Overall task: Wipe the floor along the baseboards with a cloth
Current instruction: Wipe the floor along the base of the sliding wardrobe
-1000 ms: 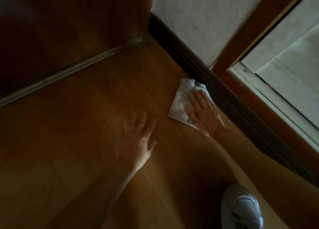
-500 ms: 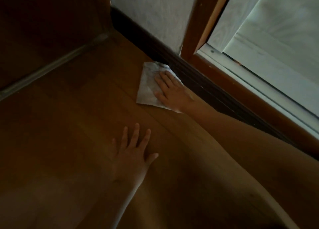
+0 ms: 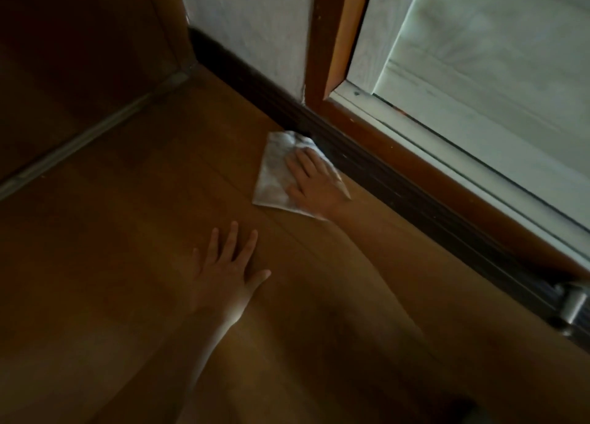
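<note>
A white cloth [image 3: 274, 171] lies flat on the brown wooden floor [image 3: 134, 232], its far edge against the dark baseboard [image 3: 376, 171]. My right hand [image 3: 314, 184] presses down on the cloth with straight, spread fingers, right beside the baseboard. My left hand [image 3: 225, 268] rests flat on the bare floor nearer to me, fingers spread, holding nothing.
The baseboard runs from the room corner [image 3: 194, 56] under a white wall [image 3: 252, 34] and on below a wood-framed sliding window [image 3: 479, 82]. A dark wooden door with a metal floor rail [image 3: 86, 136] stands to the left. A metal fitting [image 3: 574, 308] sits at the right edge.
The view has swung along the wall. My right hand stays flat on the cloth, which now lies below the window frame's post. My left hand stays flat on the floor.
</note>
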